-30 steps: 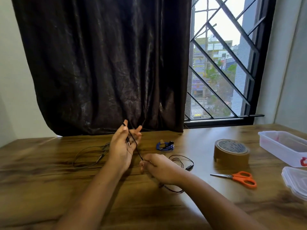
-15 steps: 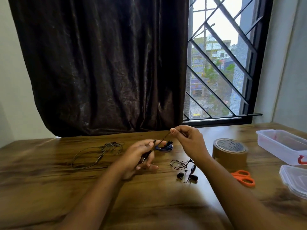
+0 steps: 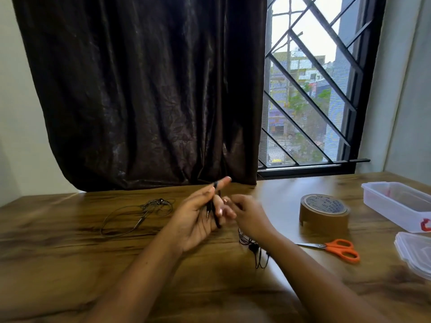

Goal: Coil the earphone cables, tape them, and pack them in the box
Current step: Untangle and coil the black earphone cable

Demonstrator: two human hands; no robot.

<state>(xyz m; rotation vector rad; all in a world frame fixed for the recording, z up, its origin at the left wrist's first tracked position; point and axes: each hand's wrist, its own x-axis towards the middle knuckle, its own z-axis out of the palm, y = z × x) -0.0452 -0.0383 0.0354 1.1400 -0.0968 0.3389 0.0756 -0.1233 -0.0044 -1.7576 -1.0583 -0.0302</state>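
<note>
**Inspector:** Report the state of the hands.

**Operator:** The left hand point(image 3: 198, 217) is raised above the middle of the tabletop point(image 3: 70, 264), palm turned up, index finger extended. The black earphone cable point(image 3: 217, 220) runs over that finger and down across the palm; the lower fingers curl onto it, and its plug point(image 3: 207, 212) hangs against the palm. The right hand point(image 3: 249, 217) is close beside the left fingertips. It is blurred, so I cannot tell whether it is gripping anything.

**Inspector:** Where is the remainder of the cable?

**Operator:** The earbuds point(image 3: 253, 247) lie on the tabletop under the right wrist.

**Inspector:** And the other items?

**Operator:** A second earphone cable point(image 3: 158, 203) lies loose toward the far edge, left of the hands. The tape roll point(image 3: 324, 213) stands right of the hands, with the scissors point(image 3: 338, 249) nearer the front edge. The box point(image 3: 391, 206) sits open at the right edge, its lid point(image 3: 415, 255) just in front of it.
</note>
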